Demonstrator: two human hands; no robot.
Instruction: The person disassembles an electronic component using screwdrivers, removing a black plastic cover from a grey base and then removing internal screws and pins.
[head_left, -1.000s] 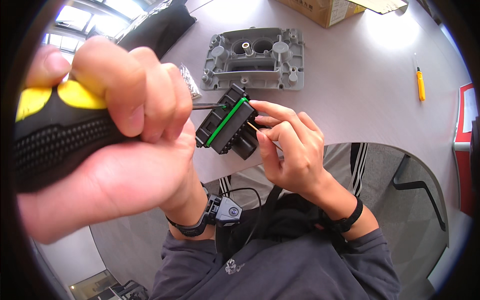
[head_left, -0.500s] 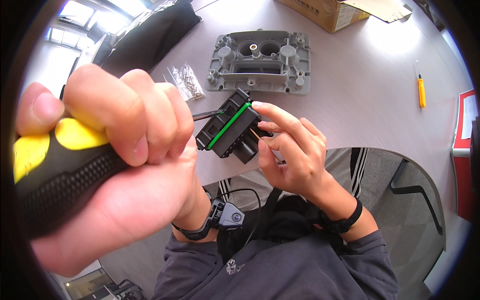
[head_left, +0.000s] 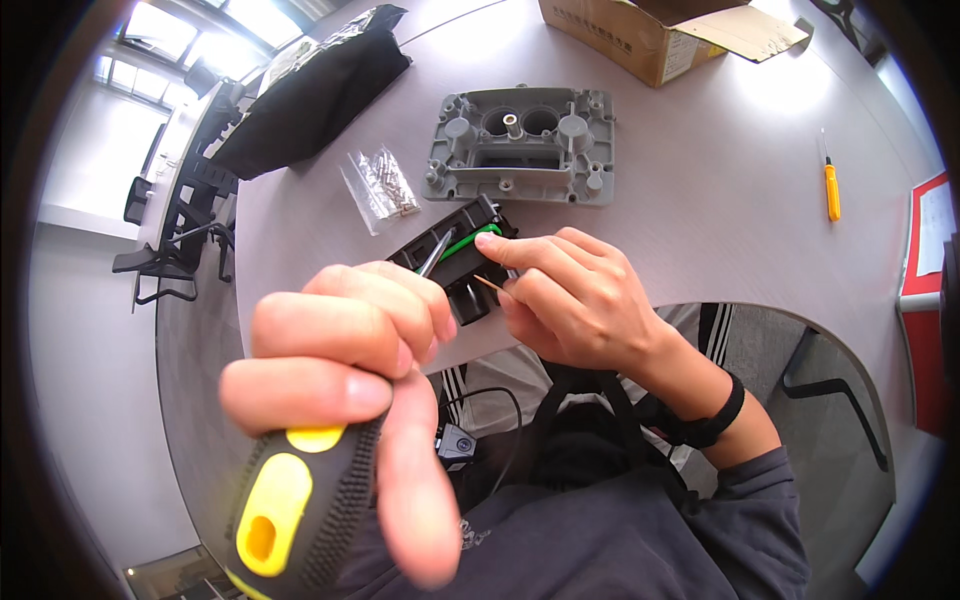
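My left hand [head_left: 350,330], large and close to the camera, is closed round a screwdriver [head_left: 275,515] with a black and yellow handle. The metal shaft reaches past my fingers, its tip at the slotted side of a black plastic housing [head_left: 440,232]. A bright green seal [head_left: 490,232] runs along the housing, and a round black stub [head_left: 470,303] sticks out below. My right hand [head_left: 580,295] grips the housing's right end, a finger on the seal's end. A thin wooden-looking stick [head_left: 489,284] pokes out by its fingertips; how it is held is hidden.
Behind the housing lies a grey cast part [head_left: 470,187] with round openings. A clear bag of small metal pieces [head_left: 385,190] and a black bag [head_left: 310,110] are to the left. A cardboard box [head_left: 620,40] stands at the back; a small yellow-handled screwdriver [head_left: 832,190] lies right.
My left hand has swung right and down, tilting the screwdriver so its shaft points more steeply at the housing. The housing has turned a little, and my right hand still holds it.
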